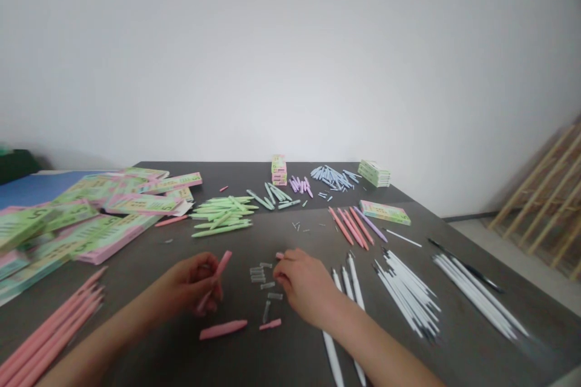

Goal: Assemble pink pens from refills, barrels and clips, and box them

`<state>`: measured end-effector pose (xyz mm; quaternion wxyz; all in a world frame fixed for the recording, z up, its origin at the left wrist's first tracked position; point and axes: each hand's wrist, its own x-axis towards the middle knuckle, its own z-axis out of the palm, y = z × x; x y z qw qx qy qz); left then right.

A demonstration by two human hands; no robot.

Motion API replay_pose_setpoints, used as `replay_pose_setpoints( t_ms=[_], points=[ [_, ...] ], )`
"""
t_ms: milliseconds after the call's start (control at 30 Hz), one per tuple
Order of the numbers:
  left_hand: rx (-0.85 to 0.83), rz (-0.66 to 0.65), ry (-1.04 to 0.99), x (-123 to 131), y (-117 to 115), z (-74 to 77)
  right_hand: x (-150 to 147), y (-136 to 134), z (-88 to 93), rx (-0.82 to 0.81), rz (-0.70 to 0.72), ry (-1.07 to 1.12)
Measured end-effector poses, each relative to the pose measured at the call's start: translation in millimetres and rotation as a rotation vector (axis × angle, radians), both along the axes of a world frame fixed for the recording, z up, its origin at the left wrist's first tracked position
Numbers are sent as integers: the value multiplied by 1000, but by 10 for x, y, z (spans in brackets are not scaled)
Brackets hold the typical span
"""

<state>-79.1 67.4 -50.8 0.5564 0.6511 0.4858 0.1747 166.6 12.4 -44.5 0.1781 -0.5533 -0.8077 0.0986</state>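
Note:
My left hand is closed around a pink pen barrel, which is held tilted above the dark table. My right hand has its fingers bent together, with a small pink pen part showing at the fingertips and mostly hidden behind them. Between the hands lie several clear plastic sleeves. Just below them rests a short pink pen tip piece. A longer pink pen barrel lies flat in front of my left hand.
White pen refills and white pens lie at right. Further back are green pens, red pens and blue pens. Printed boxes pile up at left, above long pink pens. A stack of boxes stands far right.

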Motion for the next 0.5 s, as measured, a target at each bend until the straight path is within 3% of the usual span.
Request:
replay_pose_setpoints(
  t_ms=[67,133,200,367,500],
  points=[
    [-78,56,-160,46,-26,33,21,1,11,-23,8,9],
    [-95,42,-172,57,-38,48,44,-13,43,-47,25,18],
    [-11,-8,-51,33,-33,41,57,-46,78,-76,60,22],
    [535,-39,514,-56,-10,-18,-2,-156,74,-216,118,-90],
    [652,-124,686,-61,-25,-38,-79,-196,18,-236,128,-128]
  ],
)
